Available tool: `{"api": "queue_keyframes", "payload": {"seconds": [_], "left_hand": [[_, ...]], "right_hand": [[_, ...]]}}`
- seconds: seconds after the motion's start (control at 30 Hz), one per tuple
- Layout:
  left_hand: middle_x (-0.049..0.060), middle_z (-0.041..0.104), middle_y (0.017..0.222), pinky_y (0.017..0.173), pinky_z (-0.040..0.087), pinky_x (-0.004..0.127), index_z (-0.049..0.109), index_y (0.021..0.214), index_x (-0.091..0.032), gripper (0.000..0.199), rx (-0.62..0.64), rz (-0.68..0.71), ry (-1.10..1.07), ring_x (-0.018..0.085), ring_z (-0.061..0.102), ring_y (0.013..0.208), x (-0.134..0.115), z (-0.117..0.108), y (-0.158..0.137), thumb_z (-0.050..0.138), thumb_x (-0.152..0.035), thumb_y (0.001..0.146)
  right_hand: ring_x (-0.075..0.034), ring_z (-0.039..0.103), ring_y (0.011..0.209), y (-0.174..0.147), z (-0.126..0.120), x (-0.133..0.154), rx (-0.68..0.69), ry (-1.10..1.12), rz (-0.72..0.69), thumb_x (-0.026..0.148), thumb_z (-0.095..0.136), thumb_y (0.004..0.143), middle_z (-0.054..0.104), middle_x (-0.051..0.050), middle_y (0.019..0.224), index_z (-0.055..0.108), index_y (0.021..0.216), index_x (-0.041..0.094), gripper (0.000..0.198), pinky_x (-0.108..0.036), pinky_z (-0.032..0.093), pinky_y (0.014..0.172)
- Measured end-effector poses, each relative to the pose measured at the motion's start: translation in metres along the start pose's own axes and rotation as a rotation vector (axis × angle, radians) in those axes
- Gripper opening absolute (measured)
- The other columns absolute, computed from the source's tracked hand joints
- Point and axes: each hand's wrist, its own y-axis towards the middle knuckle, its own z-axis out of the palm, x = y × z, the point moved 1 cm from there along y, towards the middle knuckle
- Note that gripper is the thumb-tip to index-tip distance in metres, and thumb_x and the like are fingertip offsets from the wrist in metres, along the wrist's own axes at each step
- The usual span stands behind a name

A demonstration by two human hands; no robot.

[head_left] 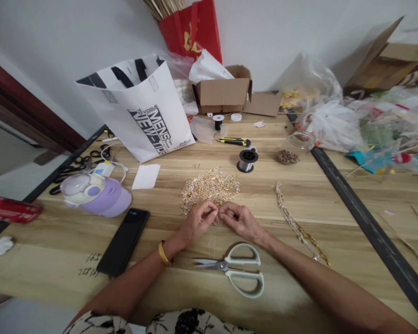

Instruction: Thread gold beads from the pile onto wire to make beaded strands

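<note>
My left hand (198,220) and my right hand (238,219) meet fingertip to fingertip on the wooden table (299,199), just in front of a heap of small gold pieces (209,187). Both hands pinch something small between them, too tiny to make out. A gold bangle (163,253) is on my left wrist. Pale-handled scissors (235,270) lie shut below my hands. A finished gold strand (297,226) stretches along the table to the right.
A black phone (123,241) and a lilac cap (97,195) lie at left. Behind the heap are a spool of clear thread (247,160), a yellow-black utility knife (234,141), a jar of beads (292,148), a white paper bag (142,111), a cardboard box (225,93) and plastic bags (330,120).
</note>
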Motion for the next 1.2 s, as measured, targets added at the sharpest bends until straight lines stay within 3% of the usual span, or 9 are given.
{"api": "queue_keyframes", "payload": {"seconds": [0.17,0.47,0.77,1.0,1.2], "left_hand": [[0.003,0.061,0.075,0.063,0.048,0.024,0.055,0.087,-0.014,0.021,0.065,-0.059,-0.168,0.012,0.058,0.065,0.008,-0.001,0.005,0.059,-0.033,0.08],[-0.001,0.057,0.063,0.056,0.045,0.021,0.06,0.076,-0.012,0.02,0.089,-0.083,-0.165,0.009,0.054,0.055,0.006,-0.001,0.007,0.064,-0.032,0.075],[-0.001,0.056,0.061,0.056,0.045,0.021,0.055,0.074,-0.013,0.024,0.141,-0.104,-0.253,0.008,0.053,0.055,0.009,0.0,0.008,0.066,-0.034,0.074],[-0.001,0.057,0.062,0.059,0.045,0.022,0.054,0.073,-0.013,0.025,0.138,-0.104,-0.278,0.01,0.054,0.058,0.004,0.0,0.007,0.067,-0.035,0.074],[0.0,0.058,0.061,0.058,0.044,0.021,0.056,0.072,-0.013,0.024,0.133,-0.103,-0.275,0.009,0.055,0.057,0.004,0.0,0.007,0.067,-0.034,0.073]], "right_hand": [[-0.009,0.032,0.049,0.001,-0.002,0.0,-0.033,0.038,-0.005,0.038,0.051,0.087,0.034,0.007,0.053,0.055,0.08,0.016,0.023,-0.021,0.026,0.048],[-0.01,0.031,0.051,-0.002,-0.002,0.002,0.034,0.088,-0.036,0.038,0.046,0.091,0.032,0.007,0.055,0.05,0.081,0.018,0.023,-0.022,0.024,0.05],[-0.011,0.042,0.063,-0.003,-0.002,0.008,0.075,0.028,-0.099,0.037,0.04,0.095,0.048,0.002,0.07,0.049,0.081,0.017,0.025,-0.022,0.033,0.058],[-0.012,0.047,0.066,-0.002,-0.001,0.01,0.103,0.178,-0.079,0.039,0.042,0.094,0.055,0.0,0.072,0.049,0.084,0.017,0.025,-0.024,0.035,0.062],[-0.011,0.045,0.064,-0.001,-0.003,0.015,0.094,0.28,-0.038,0.042,0.047,0.091,0.051,0.002,0.068,0.049,0.08,0.017,0.028,-0.023,0.033,0.06]]}}
